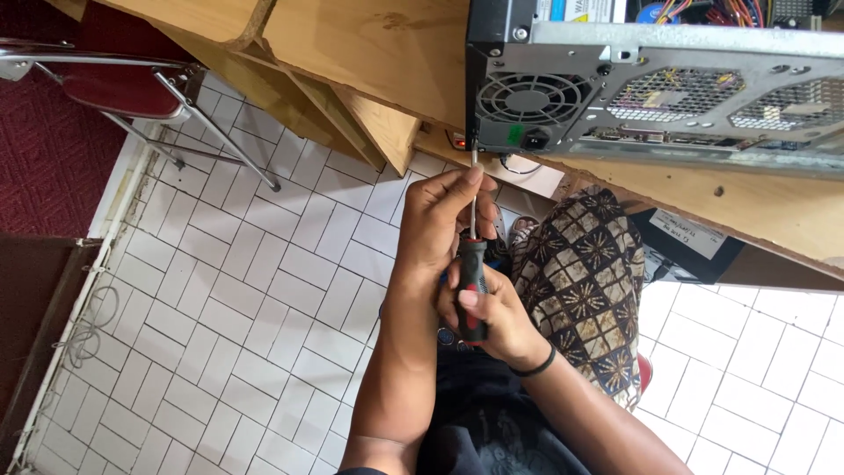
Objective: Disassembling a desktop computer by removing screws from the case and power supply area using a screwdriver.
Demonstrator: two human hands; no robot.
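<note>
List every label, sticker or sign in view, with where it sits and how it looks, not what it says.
White label: rectangular with dark print, on a dark flat object under the wooden desk edge, right of the patterned cloth.
Blue and white sticker: top edge of the view, inside the open computer case, partly cut off.
Green sticker: small, beside the power socket on the case's rear.

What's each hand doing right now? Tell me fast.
Left hand: closed around the screwdriver shaft, steadying it near the computer case.
Right hand: closed on the screwdriver's handle.
</note>
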